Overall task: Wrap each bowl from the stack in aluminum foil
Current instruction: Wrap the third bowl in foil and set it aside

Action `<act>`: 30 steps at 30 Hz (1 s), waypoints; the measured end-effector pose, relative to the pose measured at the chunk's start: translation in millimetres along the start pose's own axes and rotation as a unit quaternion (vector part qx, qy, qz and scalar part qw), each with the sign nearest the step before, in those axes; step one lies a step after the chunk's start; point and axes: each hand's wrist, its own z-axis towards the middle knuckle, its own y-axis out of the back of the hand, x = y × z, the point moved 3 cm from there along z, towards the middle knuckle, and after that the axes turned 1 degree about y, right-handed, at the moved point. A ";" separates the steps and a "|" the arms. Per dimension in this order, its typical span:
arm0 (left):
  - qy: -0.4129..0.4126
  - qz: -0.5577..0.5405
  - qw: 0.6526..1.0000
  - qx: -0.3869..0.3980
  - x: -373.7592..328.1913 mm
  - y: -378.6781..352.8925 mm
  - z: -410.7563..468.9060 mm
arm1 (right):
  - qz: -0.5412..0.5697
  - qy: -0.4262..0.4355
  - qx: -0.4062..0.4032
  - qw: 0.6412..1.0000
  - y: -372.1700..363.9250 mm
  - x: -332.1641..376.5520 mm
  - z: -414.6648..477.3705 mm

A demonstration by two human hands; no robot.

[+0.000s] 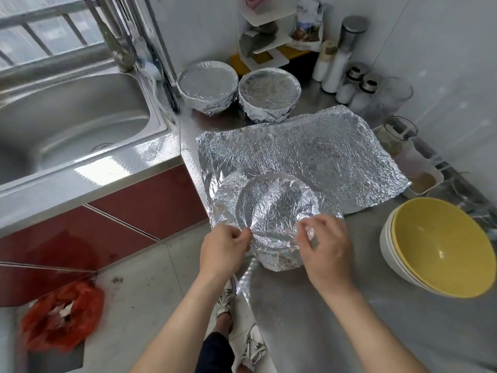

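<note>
Foil (231,196), silver and heavily crinkled, is laid over a bowl (274,208) that sits on the steel table (309,319) between the hands and just beyond them. The bowl's own surface is fully hidden. Only its round rim is seen, as a ridge under the wrinkled skin, and the foil is sunk into the hollow and flared loosely around the outside.

The left hand (224,249) is curled at the near-left edge of the rim, with a fold of foil pinched between thumb and fingers. The right hand (326,246) is curled at the near-right edge, with a crumpled bit of foil caught in its fingertips. The hands are kept apart, one on each side of the bowl.

Farther out from the hands, a flat foil sheet (322,154) is spread on the table. Beyond it, two wrapped bowls (207,87) are set side by side, each tightly covered. To the right of the right hand, a stack of bowls (441,246) is left bare, white outside and yellow inside.
</note>
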 end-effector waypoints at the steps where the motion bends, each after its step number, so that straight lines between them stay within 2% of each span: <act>1: -0.004 0.011 1.000 -0.003 0.1 1.9 0.2 | 0.015 -0.059 -0.024 0.998 4.4 -3.9 4.5; 4: -0.012 0.070 0.997 -0.040 -4.7 9.7 -3.6 | 0.048 -0.249 -0.007 0.967 6.7 -18.3 12.0; 6: -0.032 0.154 0.984 -0.081 -9.8 11.9 -7.1 | 0.037 -0.286 0.014 0.957 4.1 -19.9 11.5; 7: -0.074 0.189 0.973 -0.108 -13.5 10.5 -8.7 | 0.030 -0.292 0.017 0.956 2.6 -19.5 10.9; 9: -0.243 0.182 0.942 -0.146 -24.2 0.5 -12.0 | 0.019 -0.311 0.014 0.950 0.2 -19.5 10.8; 10: -0.324 0.175 0.919 -0.141 -28.6 -8.4 -13.3 | 0.015 -0.325 0.012 0.945 -0.8 -20.2 11.3; 12: -0.399 0.230 0.883 -0.085 -33.1 -29.6 -10.9 | 0.016 -0.345 0.009 0.939 -2.7 -20.9 13.6; 15: -0.395 0.319 0.862 -0.011 -40.2 -44.5 -8.3 | 0.029 -0.345 0.005 0.938 -5.2 -20.4 17.9; 19: -0.382 0.322 0.866 0.023 -39.4 -48.2 -4.6 | 0.054 -0.315 0.000 0.947 -9.4 -22.8 19.4; 22: -0.405 0.271 0.873 0.028 -40.5 -41.0 -4.6 | 0.064 -0.281 -0.013 0.957 -7.8 -23.8 17.6; 26: -0.483 0.140 0.864 -0.014 -28.2 -21.8 -10.0 | 0.082 -0.201 -0.019 0.976 3.5 -20.1 2.4; 30: -0.498 0.130 0.857 -0.012 -13.6 -20.7 -14.9 | 0.094 -0.160 0.028 0.982 5.7 -17.1 -26.9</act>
